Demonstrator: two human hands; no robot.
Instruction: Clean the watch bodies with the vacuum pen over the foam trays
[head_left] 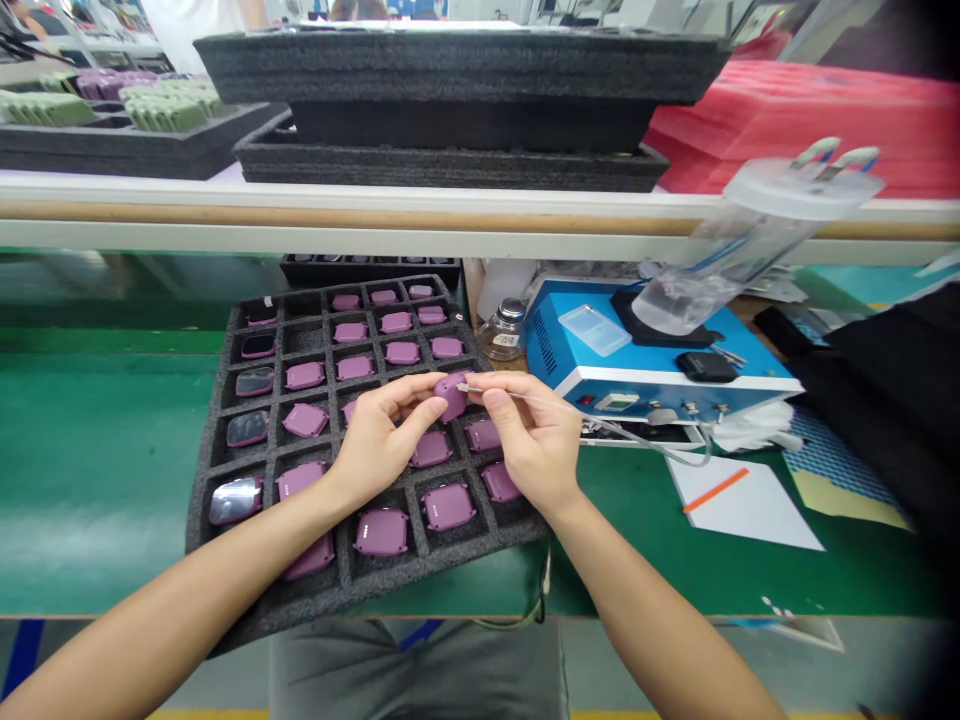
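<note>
Between the thumb and fingers of my left hand (pixel 381 435) is a small purple watch case (pixel 451 397), raised above a black foam tray (pixel 341 565). My right hand (pixel 536 440) pinches a thin tool (pixel 464 387) whose pale tip meets the case's face. From this tool a clear tube (pixel 637 436) curves toward the blue machine. Below both hands, the tray's compartments hold several purple watch cases (pixel 381 531). Its left column holds pieces with dark glossy screens (pixel 247 428). My left forearm hides part of the tray.
Right of the tray stands a blue machine (pixel 570 345) carrying a clear cylinder (pixel 690 285). A glass bottle (pixel 504 330) is beside it. White paper with an orange strip (pixel 716 491) lies on the green bench (pixel 105 440). Foam trays (pixel 465 75) and red foam (pixel 817 120) fill the shelf above.
</note>
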